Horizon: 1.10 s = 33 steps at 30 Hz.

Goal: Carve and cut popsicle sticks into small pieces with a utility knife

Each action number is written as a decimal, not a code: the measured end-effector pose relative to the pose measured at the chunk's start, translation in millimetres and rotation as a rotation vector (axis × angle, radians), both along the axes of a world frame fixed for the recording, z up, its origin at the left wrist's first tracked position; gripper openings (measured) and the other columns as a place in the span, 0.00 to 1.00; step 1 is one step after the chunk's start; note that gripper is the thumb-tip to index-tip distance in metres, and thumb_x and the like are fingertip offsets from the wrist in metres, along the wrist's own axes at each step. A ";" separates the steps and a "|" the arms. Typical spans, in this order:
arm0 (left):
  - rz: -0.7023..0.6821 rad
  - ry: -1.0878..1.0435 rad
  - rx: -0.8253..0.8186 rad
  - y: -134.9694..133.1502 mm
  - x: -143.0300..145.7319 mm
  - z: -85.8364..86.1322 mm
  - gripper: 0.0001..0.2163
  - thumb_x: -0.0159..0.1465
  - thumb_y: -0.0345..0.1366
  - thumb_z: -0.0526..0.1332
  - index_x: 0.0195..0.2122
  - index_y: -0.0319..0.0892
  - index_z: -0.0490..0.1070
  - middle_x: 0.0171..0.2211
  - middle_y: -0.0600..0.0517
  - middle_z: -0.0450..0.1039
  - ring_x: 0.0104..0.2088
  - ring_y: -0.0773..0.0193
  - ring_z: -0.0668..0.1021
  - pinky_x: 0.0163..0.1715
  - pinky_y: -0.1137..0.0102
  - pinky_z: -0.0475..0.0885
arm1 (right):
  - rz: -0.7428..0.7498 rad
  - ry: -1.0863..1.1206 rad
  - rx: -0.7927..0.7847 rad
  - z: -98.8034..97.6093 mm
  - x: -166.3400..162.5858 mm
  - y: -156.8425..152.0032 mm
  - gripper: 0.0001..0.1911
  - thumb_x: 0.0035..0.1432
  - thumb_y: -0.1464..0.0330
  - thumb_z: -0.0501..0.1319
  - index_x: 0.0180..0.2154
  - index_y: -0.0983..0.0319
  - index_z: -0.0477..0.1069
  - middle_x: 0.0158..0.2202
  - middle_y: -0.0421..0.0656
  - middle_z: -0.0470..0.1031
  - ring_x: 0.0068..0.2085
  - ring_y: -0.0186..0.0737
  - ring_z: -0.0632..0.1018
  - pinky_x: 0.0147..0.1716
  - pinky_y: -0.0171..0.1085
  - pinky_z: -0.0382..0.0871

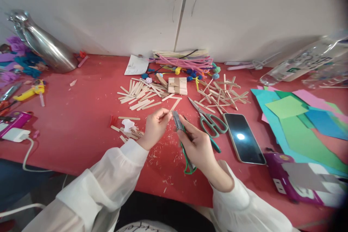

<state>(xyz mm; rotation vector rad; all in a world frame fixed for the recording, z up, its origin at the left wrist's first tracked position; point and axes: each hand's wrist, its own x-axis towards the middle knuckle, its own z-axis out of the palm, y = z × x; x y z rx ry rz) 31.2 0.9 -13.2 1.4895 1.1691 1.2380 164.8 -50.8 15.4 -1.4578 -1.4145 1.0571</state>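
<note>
My left hand point(155, 127) pinches a wooden craft stick structure point(176, 104), which shows as two pieces meeting at a sharp angle beyond the fingertips. My right hand point(198, 145) is wrapped round a grey and green utility knife point(177, 120), its front end close to the left fingertips and the sticks. Whether the blade touches wood is too small to tell. Fine wood shavings point(153, 156) are scattered on the red table point(103, 130) below. Near my right hand lie green-handled scissors point(210, 121), partly open. Left of my left hand, a few sticks point(129, 118) lie by crumpled white paper point(127, 125).
Loose craft sticks point(138, 92) lie beside a banded bundle point(177, 86), with a tangle of joined sticks point(224, 92) to the right. A phone point(244, 137), coloured paper point(296, 123), a bottle point(299, 63), a steel jug point(49, 43), pipe cleaners point(185, 61) and a yellow glue gun point(28, 92) surround them.
</note>
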 end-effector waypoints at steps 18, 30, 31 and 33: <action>-0.119 -0.341 -0.278 0.3 6.8 5.1 0.11 0.54 0.41 0.64 0.28 0.39 0.67 0.27 0.51 0.74 0.30 0.66 0.75 0.35 0.69 0.68 | -0.170 0.487 -0.029 -2.1 8.6 17.3 0.25 0.48 0.64 0.63 0.49 0.62 0.65 0.30 0.39 0.74 0.18 0.28 0.68 0.15 0.32 0.66; -0.232 -0.266 -0.252 -3.8 7.0 5.9 0.08 0.56 0.38 0.61 0.25 0.39 0.67 0.25 0.55 0.66 0.30 0.67 0.69 0.35 0.72 0.64 | -0.066 0.302 -0.062 -18.4 1.1 20.6 0.27 0.47 0.63 0.64 0.50 0.61 0.61 0.23 0.33 0.66 0.19 0.29 0.67 0.16 0.31 0.64; -0.234 -0.249 -0.232 -3.8 6.5 5.3 0.08 0.56 0.38 0.61 0.25 0.39 0.67 0.26 0.55 0.65 0.30 0.67 0.69 0.35 0.72 0.64 | -0.048 0.297 -0.078 -18.3 1.5 20.8 0.28 0.48 0.64 0.64 0.50 0.62 0.60 0.23 0.32 0.66 0.18 0.29 0.67 0.16 0.31 0.64; -0.221 -0.206 -0.184 -3.9 5.3 4.6 0.08 0.56 0.38 0.60 0.25 0.39 0.66 0.26 0.55 0.65 0.30 0.67 0.69 0.35 0.72 0.64 | -0.024 0.275 -0.095 -17.6 1.9 20.8 0.28 0.48 0.64 0.63 0.50 0.62 0.60 0.22 0.32 0.66 0.18 0.29 0.67 0.16 0.32 0.63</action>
